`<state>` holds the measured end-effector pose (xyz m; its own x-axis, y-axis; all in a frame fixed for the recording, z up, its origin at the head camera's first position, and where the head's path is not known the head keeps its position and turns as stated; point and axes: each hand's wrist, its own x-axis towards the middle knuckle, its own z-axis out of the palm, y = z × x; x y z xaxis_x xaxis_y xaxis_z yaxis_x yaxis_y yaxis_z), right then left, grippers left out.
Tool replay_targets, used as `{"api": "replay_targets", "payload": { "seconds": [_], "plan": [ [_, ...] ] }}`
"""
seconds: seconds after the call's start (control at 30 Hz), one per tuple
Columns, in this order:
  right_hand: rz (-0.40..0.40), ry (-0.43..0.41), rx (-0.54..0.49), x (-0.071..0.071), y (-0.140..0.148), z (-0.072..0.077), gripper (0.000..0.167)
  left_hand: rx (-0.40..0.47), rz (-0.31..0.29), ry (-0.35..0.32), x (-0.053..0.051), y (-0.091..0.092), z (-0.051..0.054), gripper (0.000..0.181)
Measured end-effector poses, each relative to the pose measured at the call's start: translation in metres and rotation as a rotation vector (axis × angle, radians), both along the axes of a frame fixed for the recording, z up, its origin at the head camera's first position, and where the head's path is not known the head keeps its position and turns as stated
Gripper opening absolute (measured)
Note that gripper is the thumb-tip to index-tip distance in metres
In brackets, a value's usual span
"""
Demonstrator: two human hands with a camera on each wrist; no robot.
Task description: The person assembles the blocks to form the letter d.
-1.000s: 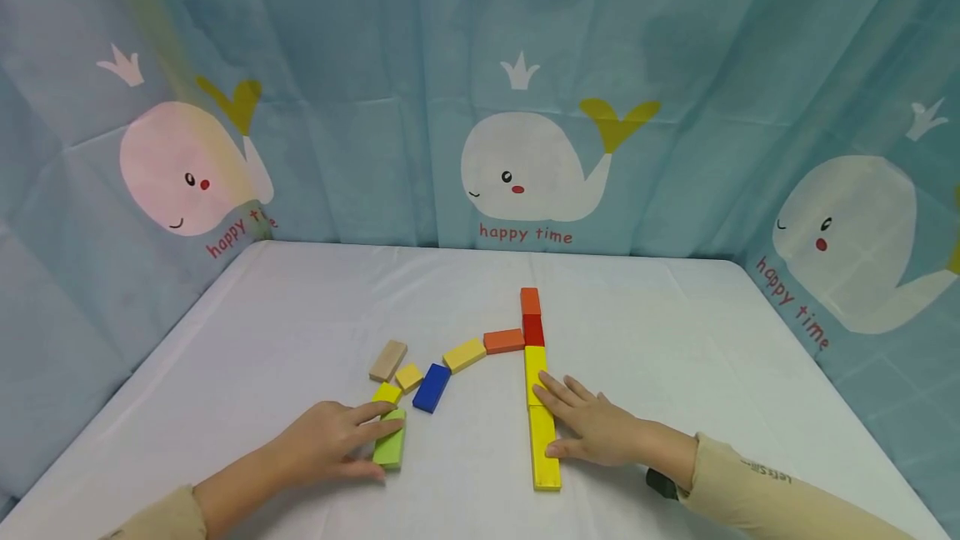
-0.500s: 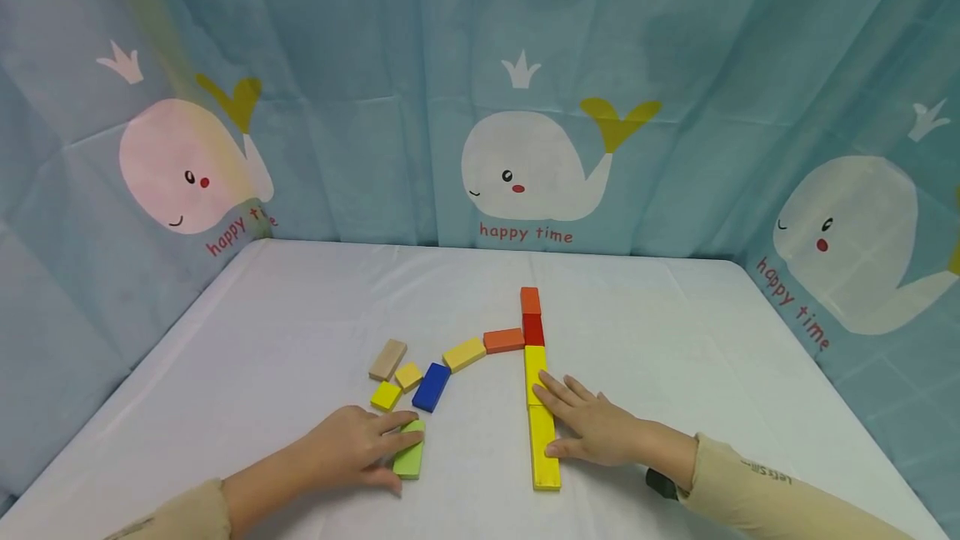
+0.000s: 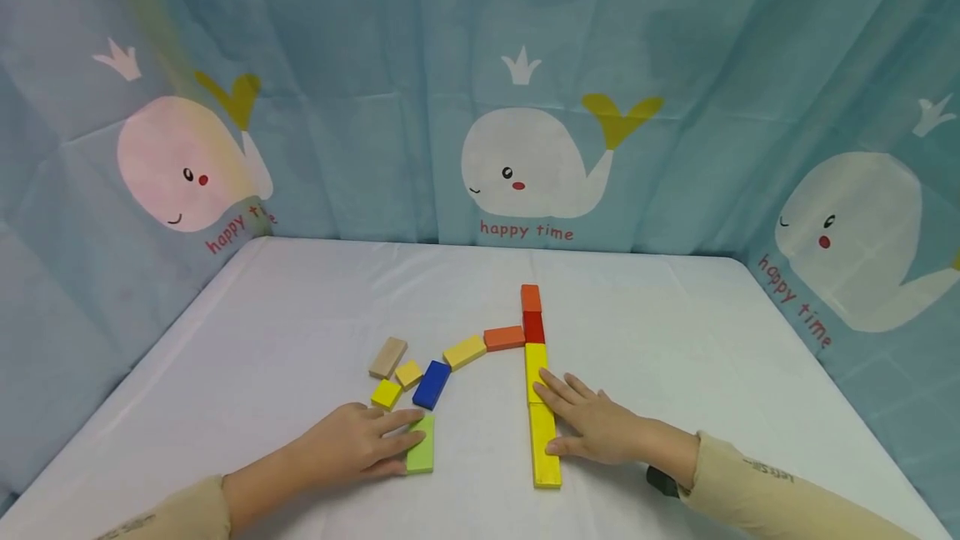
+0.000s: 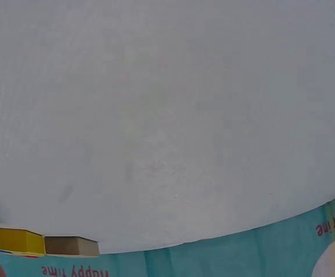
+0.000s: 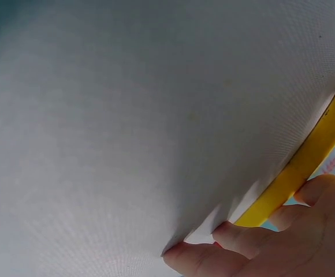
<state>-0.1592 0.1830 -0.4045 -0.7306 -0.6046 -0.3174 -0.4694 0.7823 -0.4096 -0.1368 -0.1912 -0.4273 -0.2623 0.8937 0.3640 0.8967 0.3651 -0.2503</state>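
In the head view, my left hand (image 3: 360,442) holds a light green wooden block (image 3: 422,448) flat on the table, thumb near its close end and fingers at its far end and top. My right hand (image 3: 600,423) lies with extended fingers on the two long yellow blocks, the far one (image 3: 536,365) and the near one (image 3: 545,452). These continue a straight row with a red block (image 3: 533,327) and an orange block (image 3: 531,298). From the row, another orange block (image 3: 504,338), a pale yellow block (image 3: 465,352) and a blue block (image 3: 432,384) curve left.
Left of the blue block lie a small bright yellow block (image 3: 386,394), a small pale yellow block (image 3: 408,375) and a tan block (image 3: 387,357). A white cloth covers the table (image 3: 315,307). Blue whale-print curtains (image 3: 360,165) stand behind and at the sides.
My left hand has slid the green block to the right, away from the small bright yellow block and under the blue one's near end. The right hand stays put.
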Motion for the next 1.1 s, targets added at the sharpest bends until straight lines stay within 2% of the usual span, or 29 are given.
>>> {"api": "replay_targets", "payload": {
  "seconds": [0.1, 0.27, 0.53, 0.67, 0.73, 0.83, 0.93, 1.03, 1.1],
  "plan": [
    [0.001, 0.001, -0.004, 0.000, 0.000, 0.001, 0.085, 0.019, 0.043, 0.025, 0.002, 0.005, -0.002, 0.039],
    [-0.004, 0.001, -0.004, 0.000, -0.001, 0.002, 0.085, 0.034, 0.102, 0.026, 0.005, 0.012, -0.001, 0.038],
    [-0.009, -0.004, -0.003, 0.000, -0.001, 0.004, 0.084, 0.034, 0.137, 0.036, 0.006, 0.016, 0.000, 0.039],
    [-0.006, -0.006, -0.005, 0.000, -0.001, 0.004, 0.084, 0.029, 0.155, 0.028, 0.004, 0.012, 0.003, 0.037],
    [-0.005, -0.004, -0.006, 0.000, -0.001, 0.003, 0.084, 0.022, 0.159, 0.011, 0.001, 0.006, 0.005, 0.036],
    [-0.006, -0.002, -0.004, 0.000, -0.001, 0.003, 0.084, 0.026, 0.173, -0.012, -0.011, -0.009, 0.006, 0.040],
    [-0.007, 0.000, -0.001, 0.000, -0.001, 0.002, 0.084, 0.031, 0.250, -0.049, -0.026, -0.027, 0.008, 0.048],
    [-0.009, -0.004, 0.001, 0.000, -0.001, 0.001, 0.084, -0.009, 0.359, -0.157, -0.040, -0.043, 0.012, 0.057],
    [-0.009, -0.009, -0.001, 0.000, -0.001, 0.001, 0.085, -0.066, 0.398, -0.253, -0.049, -0.051, 0.015, 0.061]
  ]
}}
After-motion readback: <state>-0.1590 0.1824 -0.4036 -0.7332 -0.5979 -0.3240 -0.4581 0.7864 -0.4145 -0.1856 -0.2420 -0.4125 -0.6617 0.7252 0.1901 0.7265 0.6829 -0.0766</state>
